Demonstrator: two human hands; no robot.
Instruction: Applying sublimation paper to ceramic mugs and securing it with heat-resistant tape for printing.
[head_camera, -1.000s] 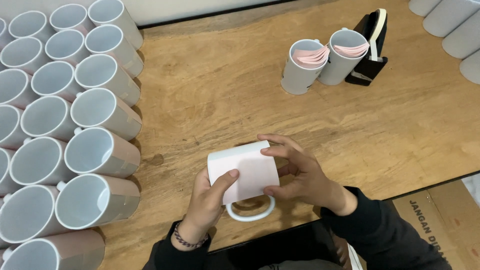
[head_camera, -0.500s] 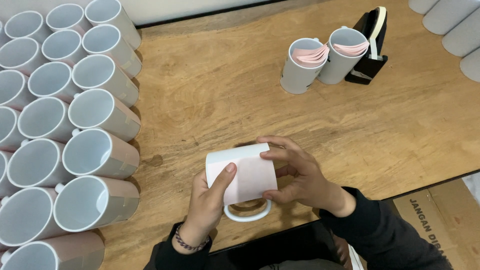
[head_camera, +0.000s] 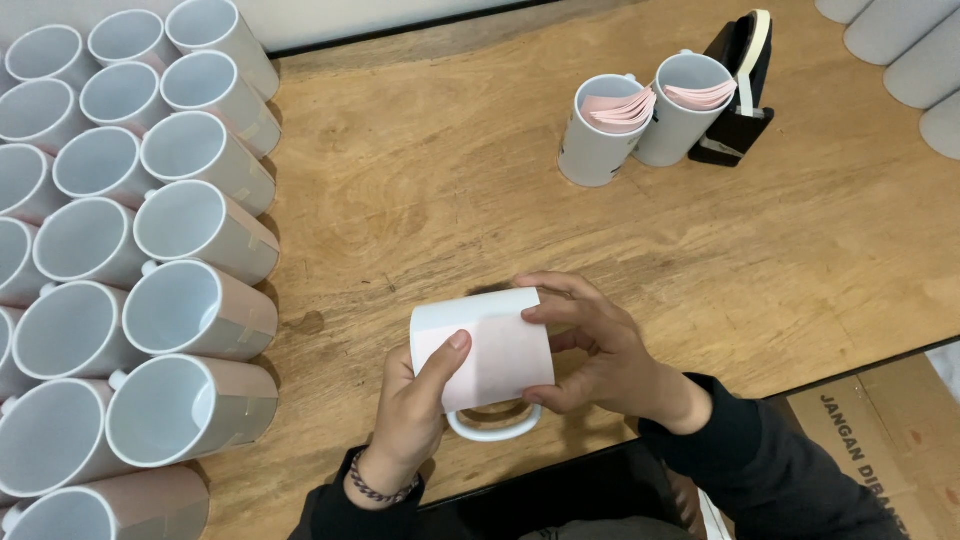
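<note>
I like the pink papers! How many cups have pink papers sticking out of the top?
2. Both stand at the far side of the table: the left cup and the right cup beside it, next to the black tape holder.

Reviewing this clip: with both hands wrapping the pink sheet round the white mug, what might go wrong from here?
The pink sheet is pinned to the white mug only by the left hand thumb and right hand fingers, so it may slip or sit crooked. The mug is near the table edge, handle toward the person; a loosened grip might drop it. The stacked mugs lie close to the left arm and might get nudged.
</note>
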